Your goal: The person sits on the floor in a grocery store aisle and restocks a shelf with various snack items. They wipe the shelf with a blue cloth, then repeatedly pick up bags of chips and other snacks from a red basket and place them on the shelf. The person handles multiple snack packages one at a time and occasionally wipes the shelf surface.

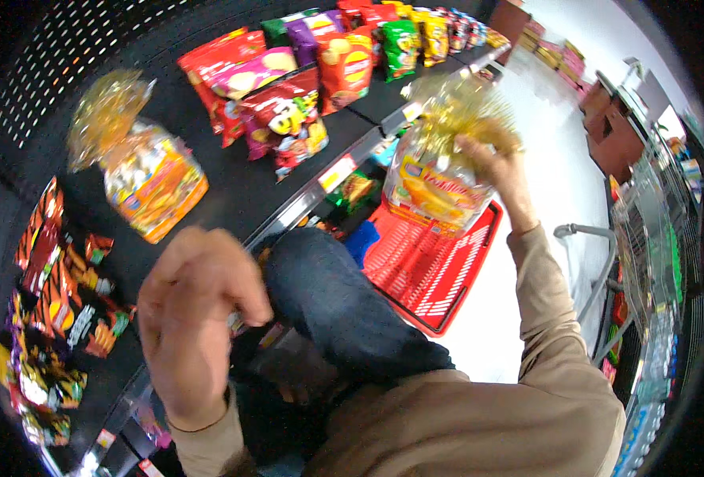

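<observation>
My right hand (495,164) grips the gathered yellowish top of a clear plastic bag of bread (438,188), whose printed front shows baked goods. The bag hangs over a red plastic shopping basket (426,280) on the floor. A second, similar bread bag (155,182) lies on the black shelf (221,191), its twisted top towards the back. Just in front of that bag is my left hand (200,322), blurred, fingers loosely bent and thumb apart. Nothing shows in it. Part of the basket is hidden by the held bag and my knee.
Chip bags (292,116) stand along the shelf beyond the bread. More snack bags (69,292) lie at the left. My bent knee (328,298) is against the shelf edge (304,203). A wire shopping cart (644,232) stands across the white floor on the right.
</observation>
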The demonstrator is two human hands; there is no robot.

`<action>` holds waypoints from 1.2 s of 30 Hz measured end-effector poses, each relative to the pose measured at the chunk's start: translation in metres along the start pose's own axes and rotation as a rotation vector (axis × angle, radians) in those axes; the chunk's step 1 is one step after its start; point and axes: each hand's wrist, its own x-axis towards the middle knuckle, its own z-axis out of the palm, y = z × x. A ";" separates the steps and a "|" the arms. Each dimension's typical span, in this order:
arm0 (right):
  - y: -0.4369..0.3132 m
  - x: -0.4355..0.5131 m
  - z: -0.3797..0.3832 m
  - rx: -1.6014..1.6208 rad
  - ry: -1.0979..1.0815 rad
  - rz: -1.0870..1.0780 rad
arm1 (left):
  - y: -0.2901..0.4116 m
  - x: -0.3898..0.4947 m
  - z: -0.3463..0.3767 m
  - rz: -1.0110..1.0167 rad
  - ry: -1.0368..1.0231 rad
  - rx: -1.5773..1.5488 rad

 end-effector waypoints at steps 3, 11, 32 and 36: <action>0.071 -0.005 -0.007 -0.018 -0.024 0.051 | -0.014 0.004 -0.022 -0.072 0.087 0.158; 0.288 -0.026 -0.009 -0.071 0.131 0.305 | -0.016 -0.096 -0.117 0.182 0.656 1.208; 0.442 -0.058 -0.020 0.236 0.126 0.489 | -0.171 -0.366 -0.203 -0.723 1.352 0.342; 0.418 -0.064 -0.047 0.039 0.151 0.316 | -0.173 -0.378 -0.210 -0.738 1.340 0.283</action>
